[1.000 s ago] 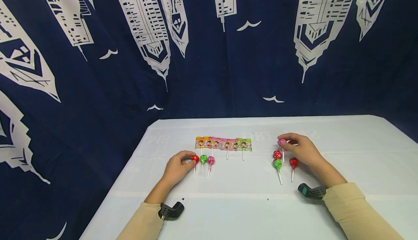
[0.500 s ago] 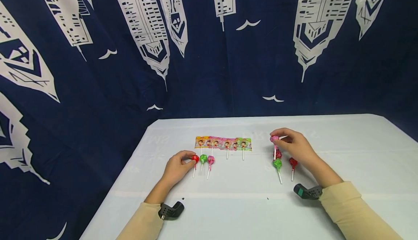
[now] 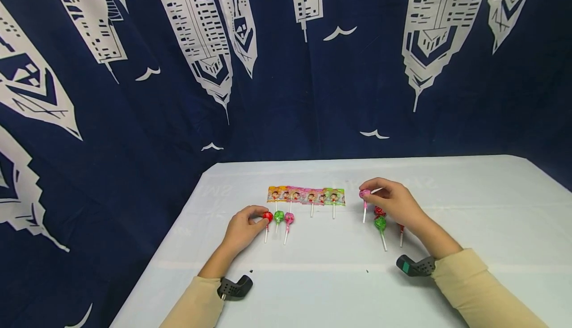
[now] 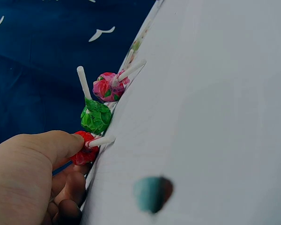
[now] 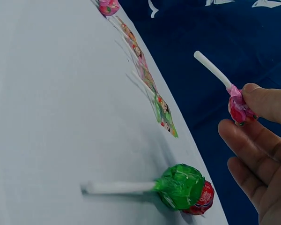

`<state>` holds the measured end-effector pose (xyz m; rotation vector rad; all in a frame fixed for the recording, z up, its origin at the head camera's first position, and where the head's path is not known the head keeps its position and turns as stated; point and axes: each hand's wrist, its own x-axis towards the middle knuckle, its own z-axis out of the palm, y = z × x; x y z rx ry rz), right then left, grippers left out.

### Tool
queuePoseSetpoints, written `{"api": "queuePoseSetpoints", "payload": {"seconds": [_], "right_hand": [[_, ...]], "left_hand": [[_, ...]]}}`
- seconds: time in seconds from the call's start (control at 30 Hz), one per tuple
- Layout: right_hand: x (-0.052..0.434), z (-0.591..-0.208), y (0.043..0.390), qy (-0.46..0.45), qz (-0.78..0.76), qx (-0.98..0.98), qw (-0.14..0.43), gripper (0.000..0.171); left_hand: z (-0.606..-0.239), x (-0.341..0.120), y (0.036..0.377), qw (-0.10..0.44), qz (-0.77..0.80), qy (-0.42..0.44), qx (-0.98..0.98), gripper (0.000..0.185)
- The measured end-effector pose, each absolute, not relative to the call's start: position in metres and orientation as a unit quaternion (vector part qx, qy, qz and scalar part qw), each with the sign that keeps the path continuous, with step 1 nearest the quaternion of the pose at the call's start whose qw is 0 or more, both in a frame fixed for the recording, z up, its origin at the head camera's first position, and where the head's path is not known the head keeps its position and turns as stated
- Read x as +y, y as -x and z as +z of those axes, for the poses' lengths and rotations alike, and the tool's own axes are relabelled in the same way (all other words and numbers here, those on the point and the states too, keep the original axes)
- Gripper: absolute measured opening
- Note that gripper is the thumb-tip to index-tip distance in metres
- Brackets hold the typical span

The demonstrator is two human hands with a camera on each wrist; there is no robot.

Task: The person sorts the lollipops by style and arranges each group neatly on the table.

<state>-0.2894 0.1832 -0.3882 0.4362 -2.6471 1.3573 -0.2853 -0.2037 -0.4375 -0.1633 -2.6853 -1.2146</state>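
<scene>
My left hand pinches the head of a red lollipop at the left end of a short row. Beside it lie a green lollipop and a pink lollipop, sticks toward me. Thumb and fingers of my right hand hold another pink lollipop by its head, raised above the table with its stick pointing down in the head view. Below that hand lie a second green lollipop and a red lollipop against it. One more red lollipop is mostly hidden by the right hand.
Flat-wrapped lollipops in orange, pink and green wrappers form a row behind the left group. They lie on the white table, whose far edge meets a dark blue patterned cloth. Small dark specks dot the table nearer me.
My right hand has carried the pink lollipop leftward, past the red and green lollipops on the right. My left hand has stayed on the red lollipop.
</scene>
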Motion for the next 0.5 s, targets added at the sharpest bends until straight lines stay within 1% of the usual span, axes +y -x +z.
{"api": "queuePoseSetpoints", "payload": {"seconds": [0.23,0.5], "right_hand": [[0.172,-0.388,0.286,-0.161,0.458,-0.873,0.052,0.024],[0.160,-0.394,0.284,-0.199,0.457,-0.866,0.049,0.021]], "left_hand": [[-0.437,-0.204,0.286,0.096,-0.413,0.057,-0.904,0.023],[-0.437,-0.203,0.286,0.095,-0.410,0.055,-0.906,0.024]]}}
